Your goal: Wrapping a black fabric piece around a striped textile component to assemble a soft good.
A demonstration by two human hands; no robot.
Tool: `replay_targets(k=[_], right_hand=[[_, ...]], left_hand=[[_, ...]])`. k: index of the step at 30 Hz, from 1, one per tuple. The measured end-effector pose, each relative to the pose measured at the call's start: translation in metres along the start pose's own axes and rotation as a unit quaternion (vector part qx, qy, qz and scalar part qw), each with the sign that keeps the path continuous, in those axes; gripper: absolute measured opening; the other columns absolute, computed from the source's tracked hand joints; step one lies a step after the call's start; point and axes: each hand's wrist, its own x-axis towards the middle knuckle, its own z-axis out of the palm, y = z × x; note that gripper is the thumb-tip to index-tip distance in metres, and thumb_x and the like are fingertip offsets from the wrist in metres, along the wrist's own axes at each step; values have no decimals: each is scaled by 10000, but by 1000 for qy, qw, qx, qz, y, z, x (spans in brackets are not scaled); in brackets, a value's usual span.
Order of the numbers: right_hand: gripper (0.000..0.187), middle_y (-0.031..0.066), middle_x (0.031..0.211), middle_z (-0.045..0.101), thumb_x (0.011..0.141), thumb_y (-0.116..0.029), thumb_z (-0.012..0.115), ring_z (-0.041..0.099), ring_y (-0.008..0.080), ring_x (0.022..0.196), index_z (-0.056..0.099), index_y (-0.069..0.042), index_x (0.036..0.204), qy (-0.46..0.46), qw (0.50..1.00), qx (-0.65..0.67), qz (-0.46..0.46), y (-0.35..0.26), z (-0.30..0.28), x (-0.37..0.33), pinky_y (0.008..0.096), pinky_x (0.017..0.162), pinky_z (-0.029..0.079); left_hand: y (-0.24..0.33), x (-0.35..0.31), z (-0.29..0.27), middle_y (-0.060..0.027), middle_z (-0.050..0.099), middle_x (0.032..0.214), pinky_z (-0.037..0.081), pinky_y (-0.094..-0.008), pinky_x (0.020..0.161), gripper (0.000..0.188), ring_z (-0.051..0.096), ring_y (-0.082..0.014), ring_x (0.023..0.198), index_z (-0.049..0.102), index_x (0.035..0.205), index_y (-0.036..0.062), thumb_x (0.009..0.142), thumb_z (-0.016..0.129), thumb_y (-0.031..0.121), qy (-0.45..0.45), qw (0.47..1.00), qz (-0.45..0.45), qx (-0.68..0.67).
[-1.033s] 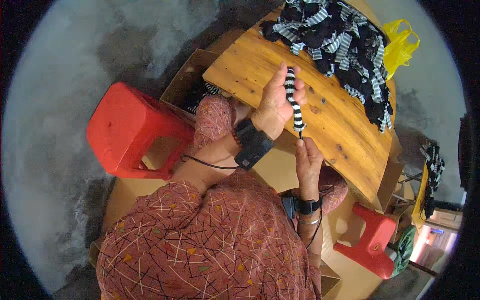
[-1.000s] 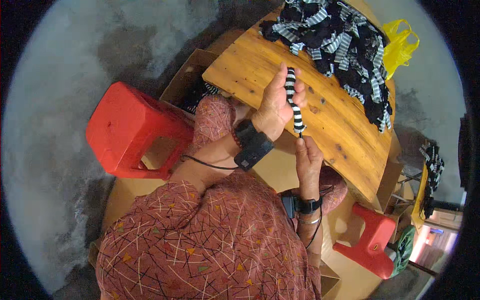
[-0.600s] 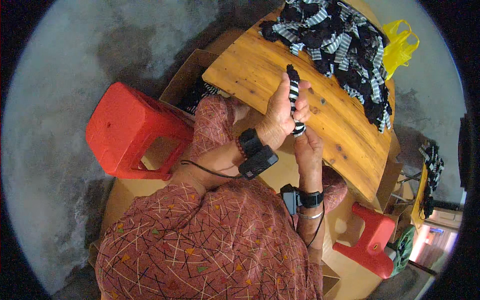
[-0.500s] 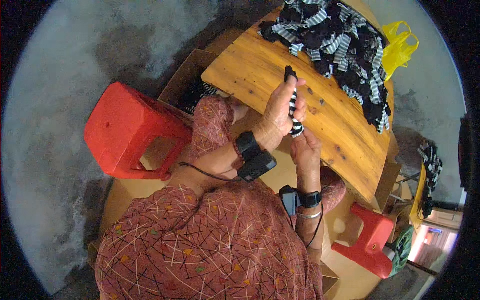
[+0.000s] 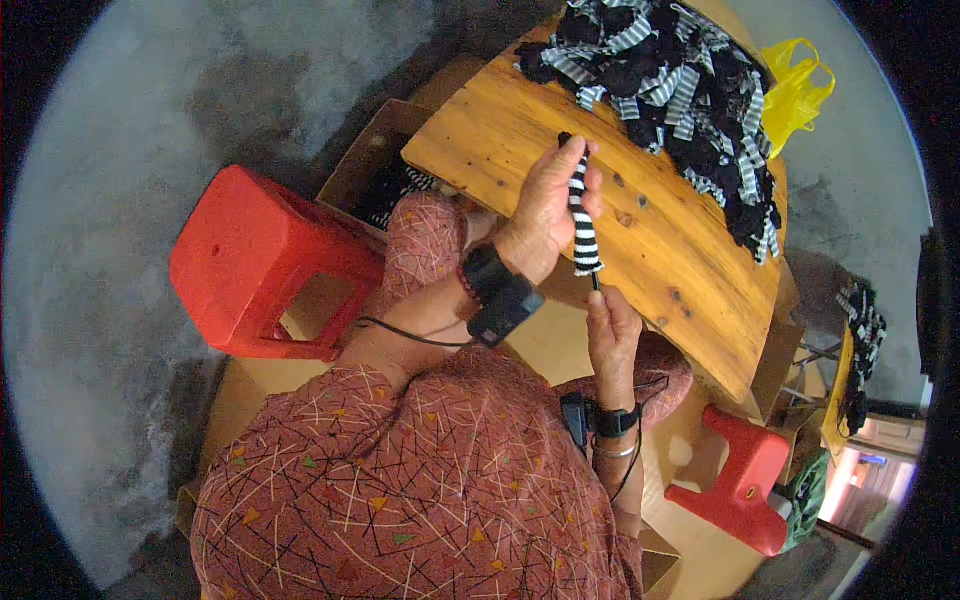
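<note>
A narrow black-and-white striped knitted tube [image 5: 583,225] with a black end hangs over the table's near edge. My left hand [image 5: 548,200] is closed around its upper part, the thumb at the black end. Below it my right hand [image 5: 613,325] pinches a thin dark rod [image 5: 596,282], which reaches up to the tube's lower opening. Whether the rod runs on inside the knit is hidden. On the far part of the wooden table [image 5: 500,135] lies a heap of similar striped and black knitted pieces [image 5: 685,95].
Left of me stands a red plastic stool [image 5: 235,260], and another red stool [image 5: 740,480] is at the right. An open cardboard box [image 5: 365,150] with striped pieces sits by the table's left end. A yellow plastic bag [image 5: 795,100] hangs beyond the heap.
My right hand has moved down, away from the left, and the thin rod now shows between it and the tube. The tube, bunched up before, now hangs straighter and longer.
</note>
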Motion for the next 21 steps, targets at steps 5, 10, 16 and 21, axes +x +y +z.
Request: replay_targets(k=[5,10,16,21], right_hand=[[134,31,624,468,865,-154,547,449,96,599,564,-20,859,4,994,109,-25,0,14,11,255,555,395],[130,-60,618,440,879,-134,524,391,44,539,582,-26,836,-40,971,237,16,-12,13,20,190,490,328],[160,-58,505,418,896,-204,506,337,32,392,558,-76,817,-112,925,329,153,-21,9,22,190,365,256],[171,-81,508,387,896,-216,514,317,19,404,558,-77,808,-119,943,290,108,-3,10,8,179,369,233]], left_hand=[[-10,-7,15,7,450,528,299,-258,381,224,376,-119,375,522,913,106,818,627,280,19,999,16,26],[-24,-25,7,3,421,502,305,-267,357,145,378,-119,364,511,901,111,828,607,191,-10,997,-42,59],[-21,-24,-6,-23,500,593,395,-281,420,194,480,-155,459,524,972,100,828,607,202,34,994,-48,88],[6,-9,-8,-42,554,653,451,-305,487,250,531,-178,540,546,977,55,836,592,257,23,999,24,42]])
